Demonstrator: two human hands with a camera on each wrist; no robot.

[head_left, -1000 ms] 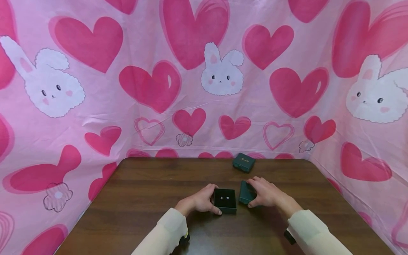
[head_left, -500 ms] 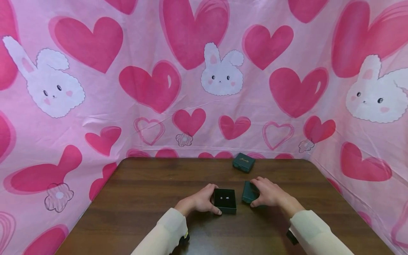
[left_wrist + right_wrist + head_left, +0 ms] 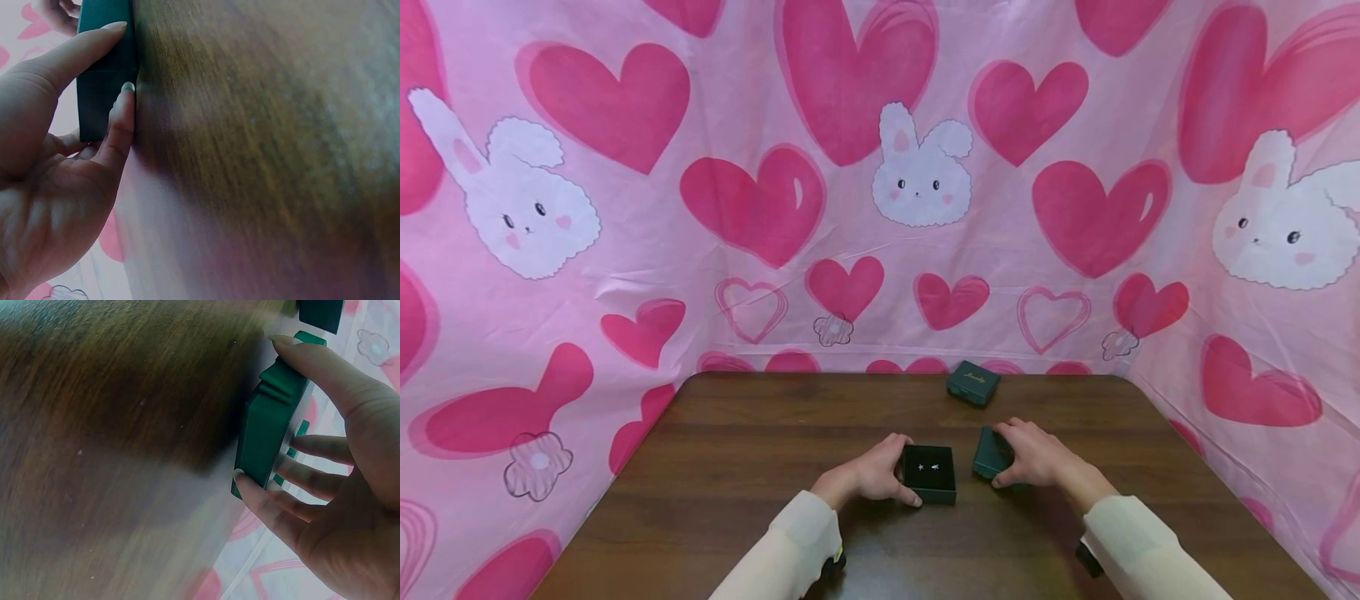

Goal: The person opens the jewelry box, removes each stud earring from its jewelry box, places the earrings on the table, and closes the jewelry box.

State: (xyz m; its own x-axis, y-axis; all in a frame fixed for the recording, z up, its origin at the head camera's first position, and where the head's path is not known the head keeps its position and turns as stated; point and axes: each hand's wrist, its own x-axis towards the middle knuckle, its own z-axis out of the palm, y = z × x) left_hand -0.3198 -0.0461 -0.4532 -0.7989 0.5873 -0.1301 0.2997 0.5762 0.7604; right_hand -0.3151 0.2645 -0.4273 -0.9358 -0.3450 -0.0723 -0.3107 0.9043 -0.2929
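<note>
In the head view, my left hand point(image 3: 880, 471) grips the left side of an open jewelry box point(image 3: 942, 495), dark green outside and black inside. Two small silver star-shaped studs point(image 3: 921, 467) sit on its black lining. The left wrist view shows my thumb point(image 3: 87, 47) along the green box wall point(image 3: 103, 109). To the right, my right hand point(image 3: 1037, 454) holds a dark green box lid point(image 3: 990, 454) between thumb and fingers, low over the table. The right wrist view shows the lid's point(image 3: 265, 431) side; the hand covers part of its top in the head view.
Another dark green jewelry box point(image 3: 973, 383) with gold lettering lies near the back edge of the brown wooden table point(image 3: 812, 408). A pink cloth point(image 3: 850, 233) with hearts and rabbits hangs behind and at both sides.
My right hand has moved a little to the right with the lid, widening the gap to the open box. The left hand and its box have stayed in place.
</note>
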